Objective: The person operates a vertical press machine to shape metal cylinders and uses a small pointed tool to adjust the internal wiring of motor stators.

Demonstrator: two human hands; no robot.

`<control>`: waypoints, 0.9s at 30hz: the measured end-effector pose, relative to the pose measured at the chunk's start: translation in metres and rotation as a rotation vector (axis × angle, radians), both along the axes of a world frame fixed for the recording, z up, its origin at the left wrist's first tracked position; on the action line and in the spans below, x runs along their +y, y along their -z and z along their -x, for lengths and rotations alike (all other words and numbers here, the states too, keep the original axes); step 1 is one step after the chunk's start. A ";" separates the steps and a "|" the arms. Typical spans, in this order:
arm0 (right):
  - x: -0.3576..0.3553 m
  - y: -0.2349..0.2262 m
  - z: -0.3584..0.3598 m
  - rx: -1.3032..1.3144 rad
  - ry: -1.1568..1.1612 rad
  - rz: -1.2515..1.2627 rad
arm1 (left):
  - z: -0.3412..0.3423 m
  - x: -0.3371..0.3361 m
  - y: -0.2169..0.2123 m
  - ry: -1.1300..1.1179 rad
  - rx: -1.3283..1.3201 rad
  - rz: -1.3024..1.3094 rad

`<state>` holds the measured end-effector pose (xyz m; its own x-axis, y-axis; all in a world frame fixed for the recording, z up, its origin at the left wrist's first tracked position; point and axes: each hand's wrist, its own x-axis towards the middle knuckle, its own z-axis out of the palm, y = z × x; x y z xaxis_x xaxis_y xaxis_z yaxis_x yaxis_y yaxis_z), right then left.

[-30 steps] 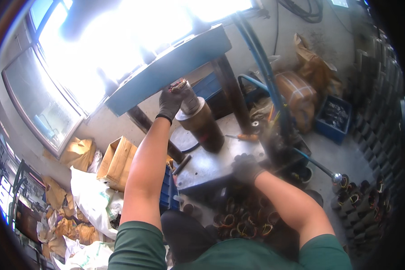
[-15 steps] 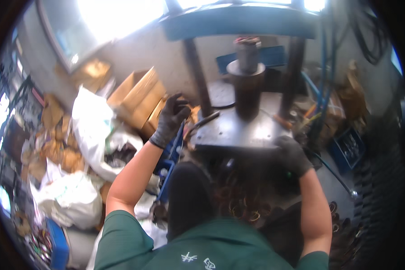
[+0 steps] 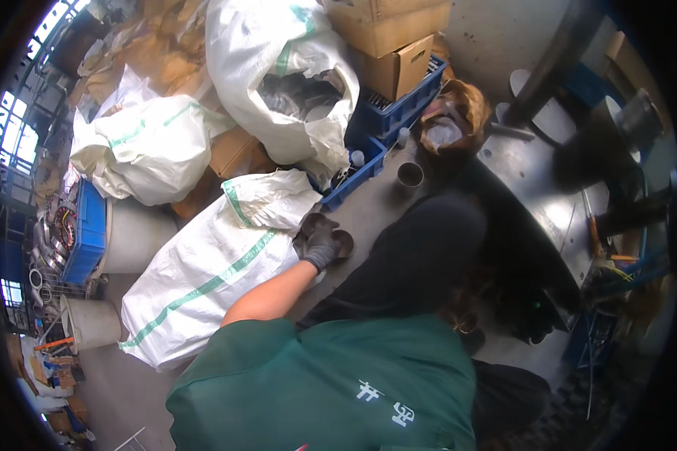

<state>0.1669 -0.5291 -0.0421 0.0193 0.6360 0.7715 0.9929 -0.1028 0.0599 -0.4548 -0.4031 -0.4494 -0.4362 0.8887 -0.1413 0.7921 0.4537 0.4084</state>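
My left hand [image 3: 321, 244], in a grey glove, reaches down to the floor beside the open end of a white woven sack [image 3: 203, 259] with green stripes. Its fingers curl over one of a few dark brown, round hollow metal pieces [image 3: 344, 243], and the palm hides part of them. A separate metal tube [image 3: 410, 175] stands upright on the floor, farther off. I cannot see my right hand; my torso and dark-trousered leg fill the lower middle and right.
An open white sack [image 3: 282, 45] and another white sack [image 3: 147, 154] lie beyond. Blue crates [image 3: 357, 180] and cardboard boxes [image 3: 387, 34] stand at the back. The steel press table [image 3: 534, 188] is at right, its dark edge close to my knee. A white bucket [image 3: 90, 323] stands at left.
My view has swung left and down from the press to the floor by the sacks. My left hand has come down onto the round metal pieces; my right hand has left view.
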 end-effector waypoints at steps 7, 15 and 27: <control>-0.001 0.077 -0.071 0.405 0.071 -0.411 | -0.026 -0.044 0.032 0.130 0.128 0.162; 0.119 0.037 -0.128 -0.426 0.625 -0.470 | -0.023 -0.046 0.118 -0.076 -0.149 0.303; 0.176 0.012 -0.115 0.225 0.298 -0.966 | -0.041 0.099 -0.045 -0.153 -0.901 -0.438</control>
